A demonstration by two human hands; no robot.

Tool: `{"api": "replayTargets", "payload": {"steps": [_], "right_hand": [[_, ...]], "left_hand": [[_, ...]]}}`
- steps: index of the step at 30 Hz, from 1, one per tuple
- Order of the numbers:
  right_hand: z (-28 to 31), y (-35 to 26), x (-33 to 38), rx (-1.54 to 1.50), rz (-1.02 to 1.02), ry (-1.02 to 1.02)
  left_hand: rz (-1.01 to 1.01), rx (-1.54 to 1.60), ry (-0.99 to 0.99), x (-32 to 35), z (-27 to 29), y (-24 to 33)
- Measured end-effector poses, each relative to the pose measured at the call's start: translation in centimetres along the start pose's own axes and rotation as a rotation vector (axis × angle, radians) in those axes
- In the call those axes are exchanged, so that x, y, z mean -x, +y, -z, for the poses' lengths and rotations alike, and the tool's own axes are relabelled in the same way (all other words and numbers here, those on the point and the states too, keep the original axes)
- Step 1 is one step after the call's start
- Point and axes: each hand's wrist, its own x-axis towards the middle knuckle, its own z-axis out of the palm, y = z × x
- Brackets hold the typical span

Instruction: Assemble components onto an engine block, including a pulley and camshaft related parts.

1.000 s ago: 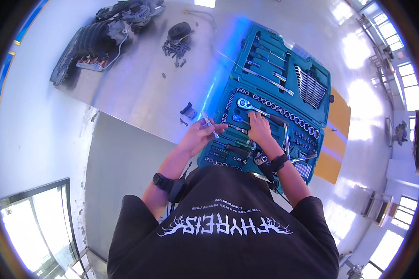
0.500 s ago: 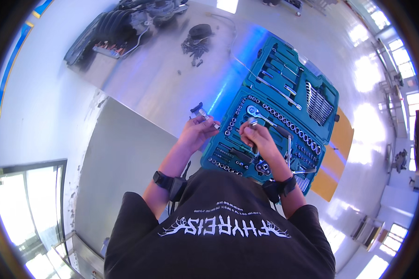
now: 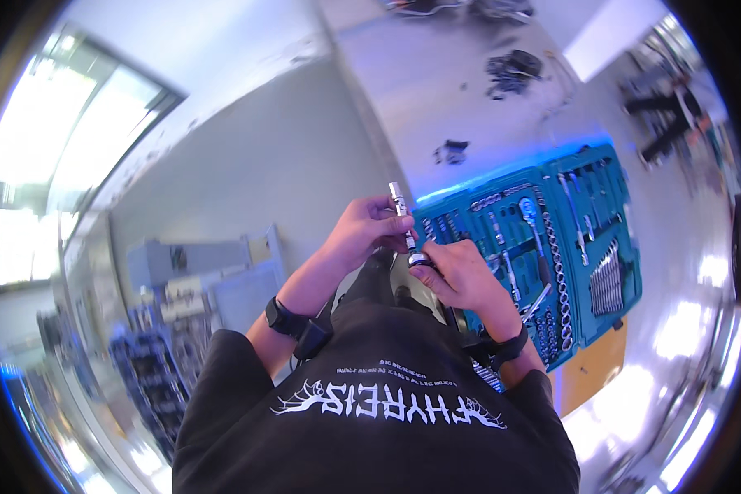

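Between the thumb and fingers of my left hand point(image 3: 365, 230) is a slim silver extension bar with a socket point(image 3: 397, 196) at its upper end, standing nearly upright. Its lower end meets the round head of a ratchet wrench point(image 3: 420, 259); whether the two are locked together I cannot tell. My right hand point(image 3: 465, 276) is closed around the ratchet, hiding most of the handle. Just right of both hands lies an open teal tool case point(image 3: 632, 284). Another ratchet point(image 3: 529, 212) rests in it, beside rows of sockets and a set of combination wrenches point(image 3: 608, 280).
The case lies on a pale table point(image 3: 420, 90), which also carries a small black part point(image 3: 452, 151) and a dark pile of pieces point(image 3: 514, 72). Orange board point(image 3: 589, 375) shows under the case. Engine blocks point(image 3: 152, 362) stand at left. Another person point(image 3: 673, 115) is at the far right.
My view has swung left, away from the case. Both hands have come together, bringing the bar and the ratchet head end to end. The bar has turned more upright.
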Motion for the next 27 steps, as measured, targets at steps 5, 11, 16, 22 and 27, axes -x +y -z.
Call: {"api": "replayTargets", "payload": {"steps": [5,11,16,22,27], "right_hand": [[-4.1,-3.9,1.4,0.127,0.315,-0.131],[-9.9,-11.1,2.7,0.135,0.57,-0.314],[-16.4,-18.6,4.0,0.18,0.687,-0.428],[-25.7,-27.1,6.5,0.157,0.828,-0.594],[-34.6,-33.2,11.0,-0.322,0.744,-0.582]], "left_hand": [[-0.086,0.013,0.177,10.6,0.1,-3.8],[-0.227,-0.023,0.401,23.2,0.8,-7.9],[-0.33,0.03,0.566,34.2,2.0,-11.4],[-0.361,0.116,0.639,47.4,4.6,-16.8],[-0.496,0.454,0.594,57.3,6.1,-22.5]]}}
